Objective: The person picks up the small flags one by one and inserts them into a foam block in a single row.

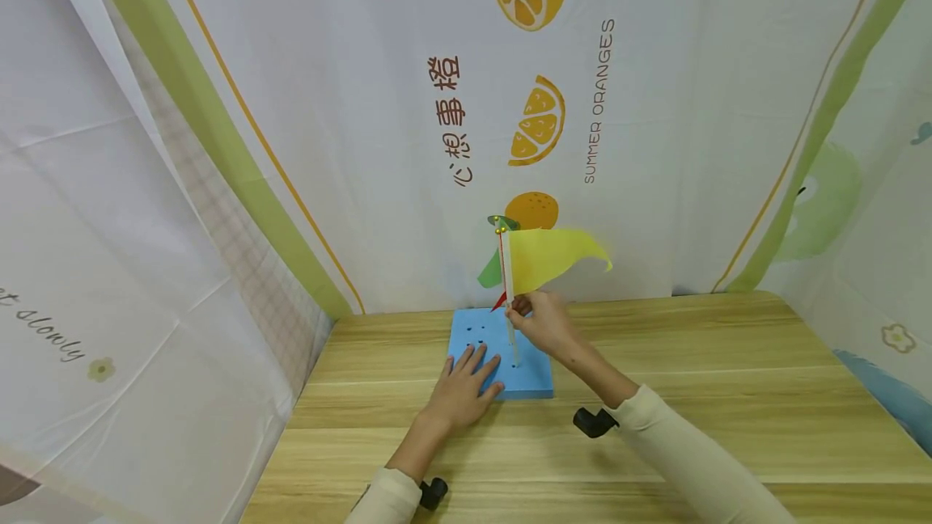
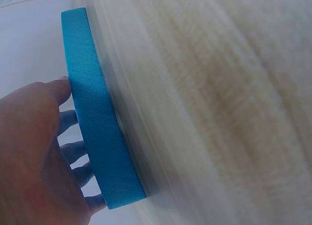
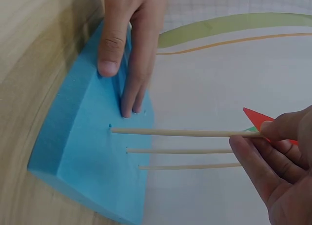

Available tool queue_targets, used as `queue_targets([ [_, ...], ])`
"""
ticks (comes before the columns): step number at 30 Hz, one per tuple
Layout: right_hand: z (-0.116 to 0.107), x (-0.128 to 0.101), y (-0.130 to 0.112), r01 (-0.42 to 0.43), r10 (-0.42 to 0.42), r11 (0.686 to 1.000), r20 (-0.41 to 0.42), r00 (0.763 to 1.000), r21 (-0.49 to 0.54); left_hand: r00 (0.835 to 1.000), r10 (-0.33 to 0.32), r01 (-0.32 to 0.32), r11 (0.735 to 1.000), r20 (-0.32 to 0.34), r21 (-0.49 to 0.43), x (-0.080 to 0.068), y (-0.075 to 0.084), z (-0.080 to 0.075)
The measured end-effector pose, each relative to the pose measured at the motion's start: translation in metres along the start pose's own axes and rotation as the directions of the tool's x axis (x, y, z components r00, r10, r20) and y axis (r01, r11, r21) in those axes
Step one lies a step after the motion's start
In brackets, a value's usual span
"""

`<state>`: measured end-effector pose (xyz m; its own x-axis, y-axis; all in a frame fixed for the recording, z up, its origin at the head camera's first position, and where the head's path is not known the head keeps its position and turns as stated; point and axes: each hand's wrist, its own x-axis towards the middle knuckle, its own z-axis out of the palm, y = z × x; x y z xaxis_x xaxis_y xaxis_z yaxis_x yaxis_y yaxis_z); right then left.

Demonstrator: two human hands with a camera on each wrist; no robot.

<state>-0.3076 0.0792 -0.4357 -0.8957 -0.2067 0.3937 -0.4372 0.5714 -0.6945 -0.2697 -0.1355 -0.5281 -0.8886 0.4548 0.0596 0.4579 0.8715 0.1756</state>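
A blue foam block [image 1: 531, 378] with small holes lies on the table. My left hand [image 1: 460, 396] rests on its left part, fingers spread and straight. In my right hand [image 1: 548, 323], thumb and fingers pinch the thin wooden stick of a yellow flag [image 1: 549, 257], held nearly upright. The right wrist view has this stick [image 3: 175, 132] meeting a hole in the block; how deep it sits I cannot tell. Behind it, two more sticks [image 3: 180, 151] stand in the block. Parts of a red flag [image 1: 498, 302] and a green flag [image 1: 490, 272] show behind the yellow one.
The wooden table [image 1: 677, 395] extends around the block. A white curtain [image 1: 349, 103] printed with oranges hangs along its back edge. Black wrist mounts [image 1: 595, 422] stick out near both sleeves. Gold-coloured balls [image 1: 500, 230] top the flag sticks.
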Motion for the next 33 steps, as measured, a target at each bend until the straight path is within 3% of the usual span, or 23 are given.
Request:
queue_targets([
  [10,0.009,-0.003,0.007,0.115,-0.108,0.985,-0.061,0.992,0.129,1.000,-0.002,0.002,1.000,-0.004,-0.001,0.001,0.000,0.000],
  [15,0.014,-0.007,0.011,0.077,-0.075,0.996,-0.036,0.997,0.051,1.000,-0.007,0.007,1.000,-0.004,0.003,-0.001,0.001,-0.001],
  [23,0.018,-0.009,0.014,0.021,-0.021,0.998,-0.010,1.000,0.056,1.000,0.000,0.000,1.000,-0.015,0.004,-0.001,0.001,-0.002],
  [33,0.019,-0.010,0.018,0.068,-0.066,0.993,-0.027,0.997,0.100,1.000,0.007,-0.006,1.000,-0.028,0.019,0.000,0.001,-0.002],
])
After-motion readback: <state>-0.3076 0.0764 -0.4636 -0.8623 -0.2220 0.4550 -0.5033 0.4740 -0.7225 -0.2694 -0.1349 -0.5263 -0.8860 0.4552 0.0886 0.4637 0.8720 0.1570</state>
